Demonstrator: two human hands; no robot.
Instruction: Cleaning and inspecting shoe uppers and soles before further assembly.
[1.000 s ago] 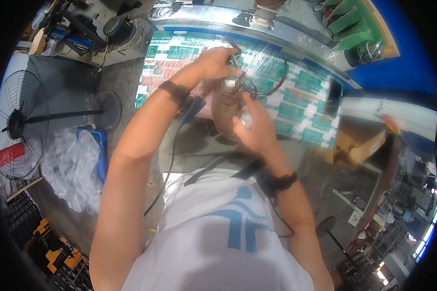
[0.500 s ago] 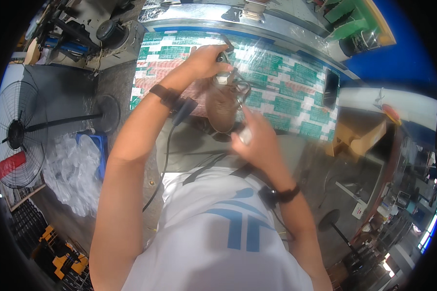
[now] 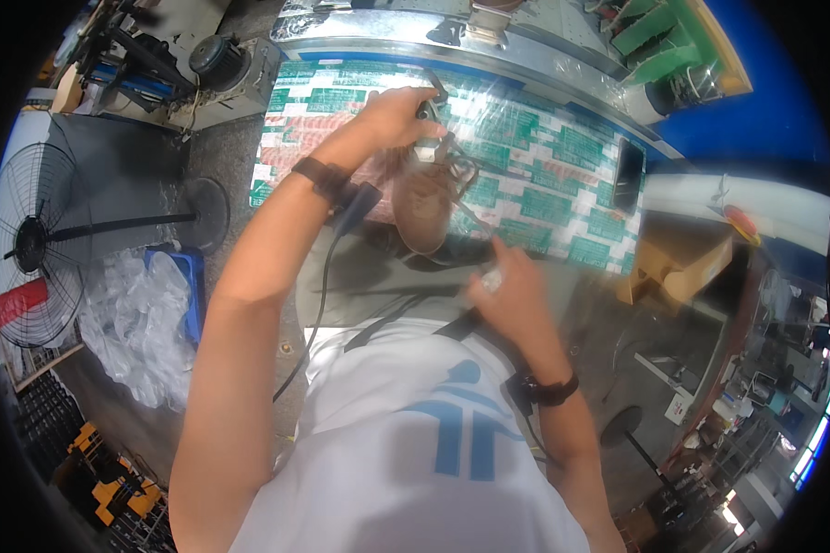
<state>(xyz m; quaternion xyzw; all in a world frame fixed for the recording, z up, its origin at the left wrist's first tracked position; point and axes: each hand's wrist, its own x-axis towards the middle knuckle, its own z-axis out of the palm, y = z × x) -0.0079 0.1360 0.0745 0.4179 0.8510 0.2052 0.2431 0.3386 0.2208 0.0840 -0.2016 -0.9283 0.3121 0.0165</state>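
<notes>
A brown lace-up shoe (image 3: 421,214) lies on the table, its toe pointing toward me. My left hand (image 3: 399,117) is closed round its collar and tongue, partly hiding the opening. Loose shoelace (image 3: 461,172) loops out over the right side of the shoe. To the right of the toe, just off the table's near edge, my right hand (image 3: 518,293) is closed around a small whitish object (image 3: 492,279), blurred, whose kind I cannot make out. A thin pale strand runs from the laces toward my right fingertips; whether it is lace or a tool's tip is unclear.
Printed green-and-white sheeting under clear plastic covers the table (image 3: 563,207). A phone (image 3: 628,173) lies at its right end. An open cardboard box (image 3: 678,267) stands beyond that end. On the left are a fan (image 3: 33,241) and a blue crate (image 3: 191,290) with clear plastic bags.
My right hand has drawn away from the shoe, to the right and slightly toward me. My left hand keeps its hold, and the shoe stays nearly in place.
</notes>
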